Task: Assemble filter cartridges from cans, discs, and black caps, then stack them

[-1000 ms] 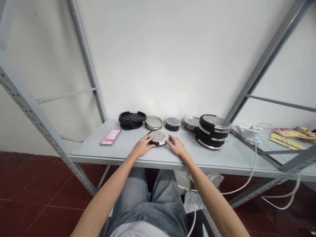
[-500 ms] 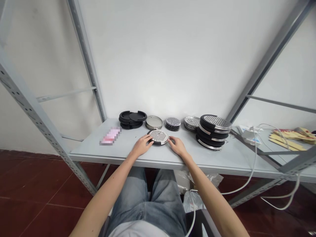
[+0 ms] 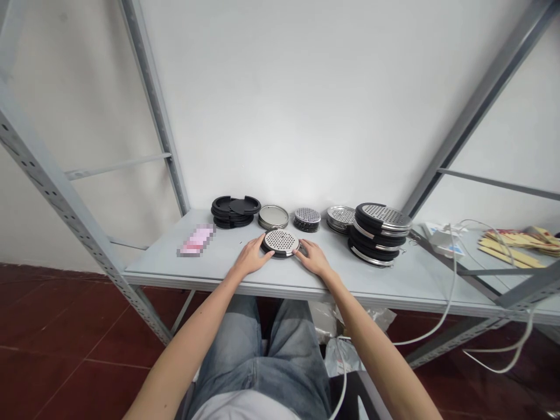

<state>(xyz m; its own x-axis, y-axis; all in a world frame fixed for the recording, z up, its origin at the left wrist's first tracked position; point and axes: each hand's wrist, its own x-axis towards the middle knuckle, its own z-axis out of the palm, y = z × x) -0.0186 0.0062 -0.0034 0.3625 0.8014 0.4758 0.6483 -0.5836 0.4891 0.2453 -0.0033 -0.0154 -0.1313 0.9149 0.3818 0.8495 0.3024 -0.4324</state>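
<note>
A round perforated disc (image 3: 282, 240), silver on top with a part-black, part-metal rim, lies flat on the grey table before me. My left hand (image 3: 252, 256) grips its left edge, fingertips at the far side and thumb at the near black rim. On the opposite edge, my right hand (image 3: 311, 257) holds the metal part of the rim between thumb and fingers. Just behind it are a stack of metal rings (image 3: 273, 216) and a stack of small perforated plates (image 3: 307, 219). The undersides of the fingers are hidden.
Black round bases (image 3: 234, 212) are stacked at the back left, near a blurred pink object (image 3: 196, 241). More perforated plates (image 3: 340, 218) lie right of centre, beside a tall stack of finished-looking discs (image 3: 380, 233). A white cable (image 3: 450, 291) hangs over the table's front edge.
Both hands stay at the disc's edges. My left fingers have slid from its top to the far-left rim, and my thumbs now press the near side. The disc has barely shifted.
</note>
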